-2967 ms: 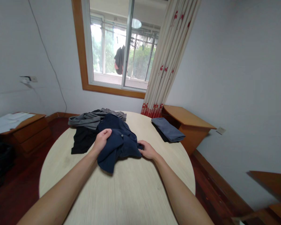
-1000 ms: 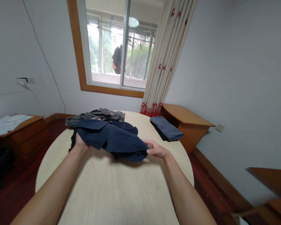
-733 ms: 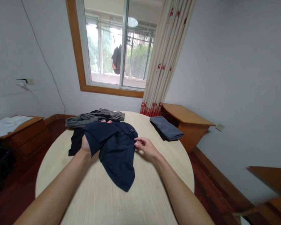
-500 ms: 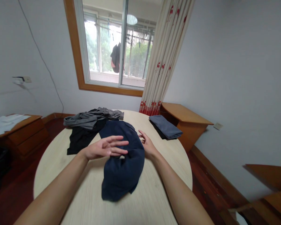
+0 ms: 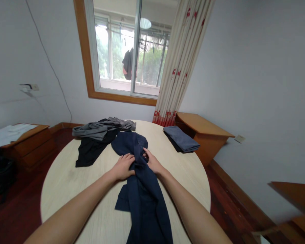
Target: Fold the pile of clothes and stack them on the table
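Observation:
A long navy garment [image 5: 149, 203] lies across the table, bunched at its middle, one end reaching toward me and past the lower edge of the view. I cannot tell for sure whether it is trousers. My left hand [image 5: 124, 166] grips the bunched cloth from the left, fingers bent over it. From the right, my right hand [image 5: 154, 163] has its thumb and fingers curled around the same part, and some fingertips are hidden in the folds. The far end of the garment is rounded and lies near a black garment [image 5: 90, 150].
The round pale wood table [image 5: 63, 179] carries a crumpled grey garment [image 5: 94, 130] at the back left. Folded grey-blue clothing [image 5: 181, 138] lies at the right edge. A wooden desk [image 5: 203, 125] stands behind it, and a wooden cabinet [image 5: 38, 145] on the left.
Both hands have closed on the navy garment, and the left has turned palm down. The cloth has drawn together at its middle, and its near part now stretches further toward me.

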Demonstrator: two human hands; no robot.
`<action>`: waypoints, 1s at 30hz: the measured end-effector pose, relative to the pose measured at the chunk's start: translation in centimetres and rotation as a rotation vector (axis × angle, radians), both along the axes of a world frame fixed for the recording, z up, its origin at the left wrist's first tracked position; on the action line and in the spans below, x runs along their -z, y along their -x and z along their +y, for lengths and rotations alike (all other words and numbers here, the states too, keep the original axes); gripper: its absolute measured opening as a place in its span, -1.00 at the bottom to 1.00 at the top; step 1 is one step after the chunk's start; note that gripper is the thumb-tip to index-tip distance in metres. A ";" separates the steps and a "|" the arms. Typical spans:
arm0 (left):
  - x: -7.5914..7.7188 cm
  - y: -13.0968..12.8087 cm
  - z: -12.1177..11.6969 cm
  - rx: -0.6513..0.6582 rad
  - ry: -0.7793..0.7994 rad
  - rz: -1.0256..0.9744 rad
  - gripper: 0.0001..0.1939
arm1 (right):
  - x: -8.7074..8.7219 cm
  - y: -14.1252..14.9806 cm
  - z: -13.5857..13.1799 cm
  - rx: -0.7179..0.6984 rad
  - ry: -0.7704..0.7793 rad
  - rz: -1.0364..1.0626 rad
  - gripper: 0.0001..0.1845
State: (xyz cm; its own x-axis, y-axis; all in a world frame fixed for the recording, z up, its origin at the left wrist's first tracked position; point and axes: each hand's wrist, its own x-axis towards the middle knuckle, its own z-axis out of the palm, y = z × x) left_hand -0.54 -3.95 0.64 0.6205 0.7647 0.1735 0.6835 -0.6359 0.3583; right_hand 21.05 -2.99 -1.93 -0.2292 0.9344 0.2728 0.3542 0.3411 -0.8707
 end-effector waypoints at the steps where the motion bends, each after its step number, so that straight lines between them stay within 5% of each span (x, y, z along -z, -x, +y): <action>1: -0.1 -0.3 -0.1 0.017 -0.025 -0.002 -0.55 | 0.2 0.4 0.1 0.002 -0.008 0.019 -0.10; 5: -0.2 -0.9 0.3 0.060 -0.065 -0.068 -0.78 | 0.5 1.1 0.5 0.042 -0.011 0.125 -0.26; 10: -0.3 0.3 1.2 0.005 -0.068 -0.154 -0.67 | -1.9 -1.5 0.4 0.151 -0.043 0.226 -0.48; 15: -2.0 4.3 2.7 -0.291 -0.182 -0.473 -0.66 | -4.3 -6.0 0.2 0.503 -0.112 0.337 -0.55; 18: -2.8 5.8 3.2 -0.416 -0.179 -0.627 -0.70 | -4.5 -6.6 0.3 0.573 -0.090 0.380 -0.53; 22: -3.5 6.1 3.1 -0.406 -0.037 -0.806 -0.75 | -5.2 -5.9 -0.9 0.393 -0.001 0.390 -0.50; 27: -4.8 9.4 3.9 -0.227 0.240 -1.456 -0.77 | -6.8 -6.3 -3.3 -0.063 0.216 0.431 -0.43; 30: -5.1 12.1 4.8 -0.121 0.410 -1.666 -0.73 | -6.5 -6.6 -2.8 0.013 0.205 0.426 -0.49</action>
